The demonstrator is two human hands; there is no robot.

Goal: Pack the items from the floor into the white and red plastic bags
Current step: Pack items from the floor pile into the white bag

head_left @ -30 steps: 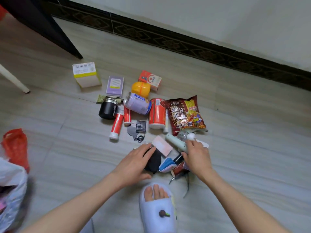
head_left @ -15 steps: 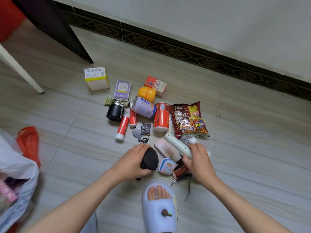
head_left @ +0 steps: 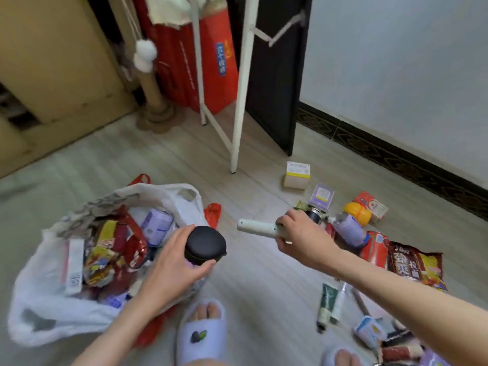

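Left hand [head_left: 171,262] grips black case [head_left: 204,245] over white bag [head_left: 52,307]; right hand [head_left: 301,239] grips wand [head_left: 257,228].

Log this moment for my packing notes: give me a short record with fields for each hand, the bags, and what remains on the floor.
left hand: holds round black case at the edge of the white bag
right hand: grips pale green handheld device, in the air
white bag: open, holding snack packets and a purple can
red bag: partly under the white bag
floor, unpacked: noodle packet, yellow-banded box, green tube
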